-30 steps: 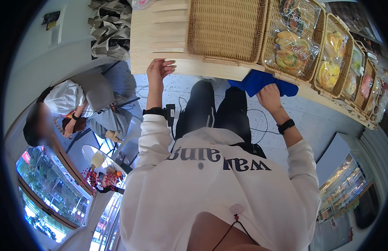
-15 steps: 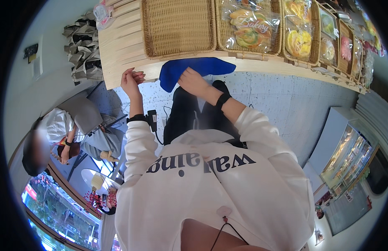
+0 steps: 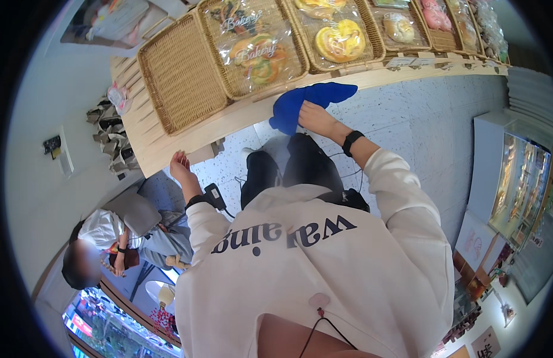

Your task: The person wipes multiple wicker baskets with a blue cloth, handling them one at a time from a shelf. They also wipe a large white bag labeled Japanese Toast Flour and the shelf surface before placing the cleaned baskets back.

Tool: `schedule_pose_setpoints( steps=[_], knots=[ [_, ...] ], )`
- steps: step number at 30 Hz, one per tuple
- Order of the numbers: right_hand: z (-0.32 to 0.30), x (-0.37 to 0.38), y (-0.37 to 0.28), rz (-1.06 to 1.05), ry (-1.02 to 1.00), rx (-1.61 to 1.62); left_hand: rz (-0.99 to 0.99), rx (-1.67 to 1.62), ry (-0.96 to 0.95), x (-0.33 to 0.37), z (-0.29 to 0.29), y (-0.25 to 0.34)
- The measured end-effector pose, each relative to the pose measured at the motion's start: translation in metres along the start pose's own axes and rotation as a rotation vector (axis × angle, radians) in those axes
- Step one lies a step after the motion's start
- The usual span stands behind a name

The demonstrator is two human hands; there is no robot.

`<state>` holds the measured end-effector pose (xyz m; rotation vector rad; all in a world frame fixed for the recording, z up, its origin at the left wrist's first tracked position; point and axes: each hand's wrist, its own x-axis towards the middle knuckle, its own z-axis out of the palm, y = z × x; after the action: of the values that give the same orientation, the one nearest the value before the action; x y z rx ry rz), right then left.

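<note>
A blue cloth (image 3: 291,107) is pinched in my right hand (image 3: 317,119), which sits at the front edge of the wooden counter (image 3: 196,134). One end of the cloth stretches to the right along that edge, and the rest bunches to the left of my fingers. My left hand (image 3: 181,166) is just off the counter's front edge near its left corner, with its fingers loosely bent, a little apart and holding nothing. Beyond it lies a wicker basket (image 3: 184,77) with its woven bottom showing.
Wicker baskets of bagged bread (image 3: 341,40) line the counter to the right. A seated person (image 3: 109,238) is at the lower left. Crumpled bags (image 3: 112,134) hang by the counter's left end. A glass display case (image 3: 515,179) stands at the right.
My right hand has slid rightward along the counter edge with the blue cloth, which is now more bunched. The view has turned and shifted right; my left hand stays near the left corner.
</note>
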<state>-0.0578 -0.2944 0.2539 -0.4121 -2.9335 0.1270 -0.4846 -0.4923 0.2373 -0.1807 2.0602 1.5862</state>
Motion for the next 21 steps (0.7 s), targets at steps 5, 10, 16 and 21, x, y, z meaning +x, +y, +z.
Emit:
schedule_pose_setpoints(
  steps=[5,10,16,21],
  knots=[
    [-0.026,-0.059,0.048,0.158,-0.072,0.008,-0.120,-0.031,0.017,-0.013,0.025,-0.006],
    [-0.037,-0.130,0.086,0.321,-0.193,-0.035,-0.123,-0.084,-0.118,-0.036,0.039,-0.005],
    [-0.036,-0.206,0.127,0.516,-0.097,-0.037,-0.169,-0.133,-0.119,-0.065,0.042,-0.001],
    [-0.085,-0.220,0.116,1.132,0.229,0.087,-0.032,-0.081,-0.083,-0.083,0.023,0.005]
  ],
)
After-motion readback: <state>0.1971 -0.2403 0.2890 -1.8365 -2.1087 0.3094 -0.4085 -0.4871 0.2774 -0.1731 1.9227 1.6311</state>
